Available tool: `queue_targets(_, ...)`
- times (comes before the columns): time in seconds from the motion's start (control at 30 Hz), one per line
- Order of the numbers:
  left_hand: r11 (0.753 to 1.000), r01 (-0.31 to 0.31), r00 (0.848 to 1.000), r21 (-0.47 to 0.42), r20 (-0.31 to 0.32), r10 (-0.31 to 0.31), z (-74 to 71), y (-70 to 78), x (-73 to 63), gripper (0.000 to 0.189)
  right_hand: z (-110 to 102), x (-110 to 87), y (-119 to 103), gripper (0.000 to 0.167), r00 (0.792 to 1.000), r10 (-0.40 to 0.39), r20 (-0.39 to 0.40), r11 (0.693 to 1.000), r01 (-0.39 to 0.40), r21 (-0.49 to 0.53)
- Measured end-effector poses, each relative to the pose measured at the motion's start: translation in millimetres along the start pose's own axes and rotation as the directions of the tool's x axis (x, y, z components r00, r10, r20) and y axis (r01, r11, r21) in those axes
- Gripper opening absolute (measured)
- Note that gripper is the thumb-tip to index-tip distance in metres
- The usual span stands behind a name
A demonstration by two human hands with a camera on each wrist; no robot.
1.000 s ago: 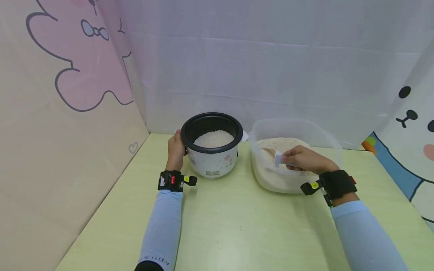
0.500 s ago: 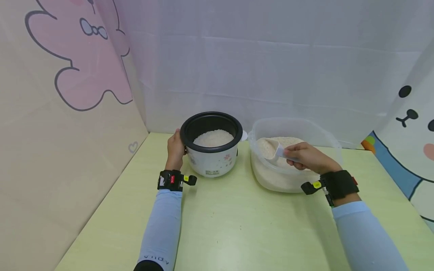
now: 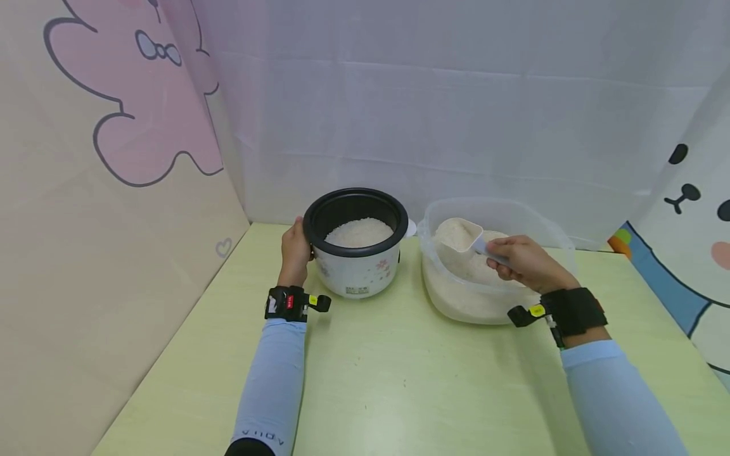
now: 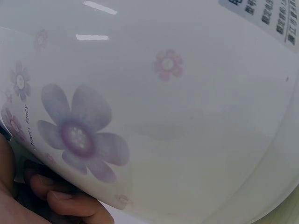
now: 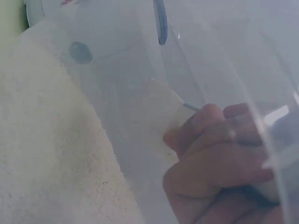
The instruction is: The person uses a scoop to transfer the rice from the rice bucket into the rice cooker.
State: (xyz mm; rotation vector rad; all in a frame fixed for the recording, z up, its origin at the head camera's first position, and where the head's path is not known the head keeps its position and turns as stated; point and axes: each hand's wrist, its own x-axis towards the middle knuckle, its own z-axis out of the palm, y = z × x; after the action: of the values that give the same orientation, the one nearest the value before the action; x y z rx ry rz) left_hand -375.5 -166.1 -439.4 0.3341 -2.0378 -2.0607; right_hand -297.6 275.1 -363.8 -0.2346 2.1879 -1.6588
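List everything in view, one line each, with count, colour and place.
rice cooker: one, white with flower prints and black rim, on the table
rice: one heap inside the cooker, white; more in the container, pale
container: one, translucent, right of the cooker
scoop: one, white, filled, over the container
table: one, pale green, underneath
backdrop: one, whitish, behind
cartoon figures: two, pink at left, white and blue at right
left hand: one, gripping the cooker's left side
right hand: one, holding the scoop's handle
wristbands: two, black, on the wrists
sleeves: two, light blue, on the forearms
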Motion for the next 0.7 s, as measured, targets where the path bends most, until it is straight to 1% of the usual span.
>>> queue_targets(0.1,1.000,0.001,1.000,0.000,0.001,-0.001,-0.5,0.6,-0.4,0.047,0.2,-0.8,-0.4,0.037,1.000,-0.017,-0.020,0.999,0.018,0.042)
queue_targets(0.23,1.000,-0.012,1.000,0.004,0.003,0.012,-1.0,2.3,-1.2,0.047,0.6,-1.0,-2.0,0.038,0.997,-0.062,-0.037,0.992,0.066,0.110)
queue_targets(0.37,1.000,-0.024,1.000,0.005,-0.009,0.024,-0.8,4.0,-1.3,0.047,-0.1,-0.3,-2.7,0.040,0.993,-0.116,-0.039,0.973,0.121,0.197)
queue_targets(0.53,1.000,-0.017,1.000,0.001,-0.009,0.017,-0.5,3.7,-1.3,0.046,-1.5,1.2,-2.6,0.029,0.982,-0.175,-0.065,0.941,0.186,0.283)
queue_targets(0.6,1.000,-0.011,1.000,0.000,-0.006,0.011,-0.4,3.2,-1.4,0.046,-1.1,1.4,-3.6,0.026,0.979,-0.186,-0.079,0.930,0.201,0.307)
queue_targets(0.7,1.000,-0.002,1.000,-0.001,-0.004,0.002,0.5,2.5,-2.3,0.047,3.1,1.0,-8.1,0.029,0.978,-0.183,-0.104,0.921,0.208,0.329)
